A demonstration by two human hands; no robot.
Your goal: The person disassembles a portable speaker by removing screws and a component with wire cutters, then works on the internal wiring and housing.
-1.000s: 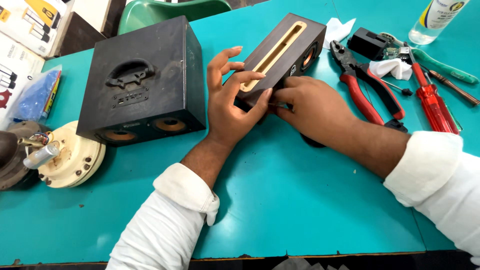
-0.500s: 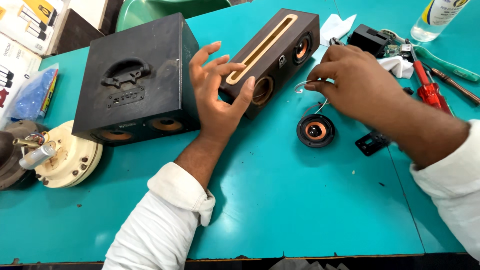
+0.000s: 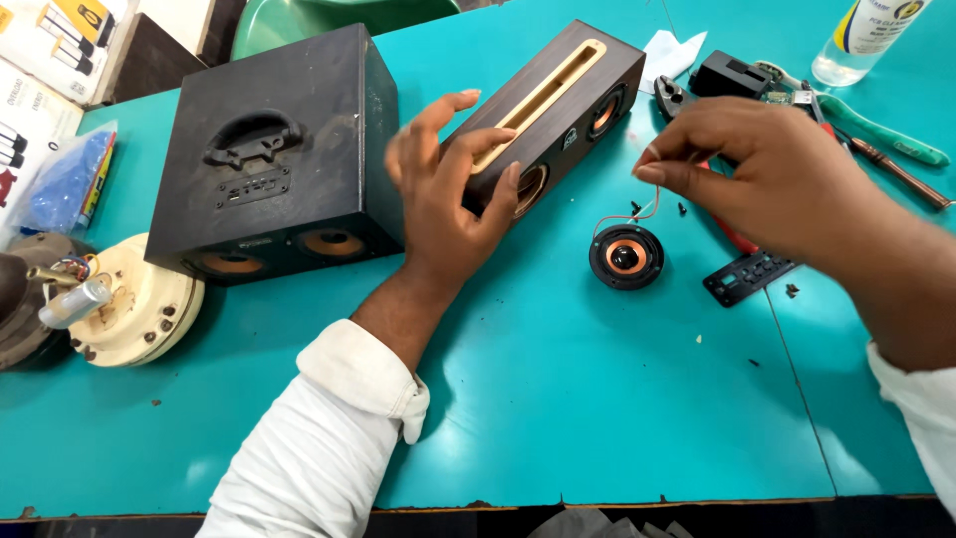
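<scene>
Teal bench (image 3: 597, 399) carries a long speaker (image 3: 558, 110) at 12 o'clock, gripped by the left hand (image 3: 448, 194). Right hand (image 3: 767, 174) at 2 o'clock pinches what seems a thin wire (image 3: 637, 211) above a loose driver (image 3: 625, 256).

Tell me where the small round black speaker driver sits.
The small round black speaker driver lies on the teal table, below the right hand, beside the long dark wooden speaker box.

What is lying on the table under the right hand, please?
Under the right hand lie red-handled pliers, mostly covered, with only the jaws and a bit of handle showing. The small round speaker and black panel lie just beside it.
</scene>
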